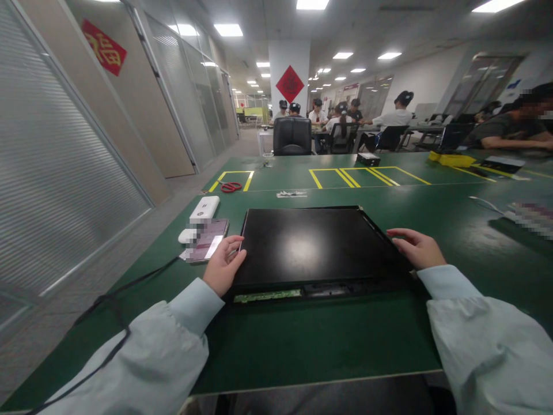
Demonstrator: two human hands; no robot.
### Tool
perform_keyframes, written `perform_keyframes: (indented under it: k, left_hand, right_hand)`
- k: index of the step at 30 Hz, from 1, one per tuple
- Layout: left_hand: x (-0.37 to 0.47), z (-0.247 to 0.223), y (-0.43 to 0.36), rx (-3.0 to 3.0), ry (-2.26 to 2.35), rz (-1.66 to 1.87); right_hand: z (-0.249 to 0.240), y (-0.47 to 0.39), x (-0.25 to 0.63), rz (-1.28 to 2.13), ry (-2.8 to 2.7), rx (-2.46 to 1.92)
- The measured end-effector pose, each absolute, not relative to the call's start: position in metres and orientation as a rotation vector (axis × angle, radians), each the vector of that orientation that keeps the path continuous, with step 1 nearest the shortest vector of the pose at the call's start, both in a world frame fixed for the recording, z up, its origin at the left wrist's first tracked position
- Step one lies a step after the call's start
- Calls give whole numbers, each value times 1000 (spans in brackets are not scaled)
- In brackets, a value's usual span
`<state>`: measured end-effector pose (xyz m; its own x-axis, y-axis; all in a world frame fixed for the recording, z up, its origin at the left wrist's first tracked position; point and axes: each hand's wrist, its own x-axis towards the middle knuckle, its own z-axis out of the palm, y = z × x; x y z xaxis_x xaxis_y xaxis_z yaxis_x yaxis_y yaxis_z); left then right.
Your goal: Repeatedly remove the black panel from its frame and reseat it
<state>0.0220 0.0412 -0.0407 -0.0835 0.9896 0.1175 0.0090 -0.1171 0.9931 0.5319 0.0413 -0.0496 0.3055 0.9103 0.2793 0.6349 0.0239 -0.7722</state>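
Observation:
A flat black screen panel [298,242] lies within or just over a black frame [341,290] on the table. A green circuit strip [268,296] shows along the frame's near side. My left hand [223,262] is at the panel's left edge, fingers and thumb curved around it. At the right edge, my right hand [419,249] has its fingers bent against the side, with the fingertips partly hidden. Part of the frame's right rail shows beyond the panel, so the two do not line up exactly there.
On the green table [328,346], a phone [211,239] and a white device [204,208] lie left, with a black cable [142,281]. Red-handled scissors [231,187], small parts in a clear bag [291,195] and yellow tape outlines are farther back. People sit at tables behind.

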Motion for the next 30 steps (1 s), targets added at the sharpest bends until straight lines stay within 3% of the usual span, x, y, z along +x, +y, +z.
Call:
perform_keyframes:
  k: [5, 30]
  left_hand:
    - [23, -37, 39, 1287, 1234, 1345]
    - [30, -24, 33, 1033, 1054, 1472]
  right_hand:
    - [-63, 55, 546, 210, -1583, -1831]
    - [-75, 61, 552, 249, -1670, -1849]
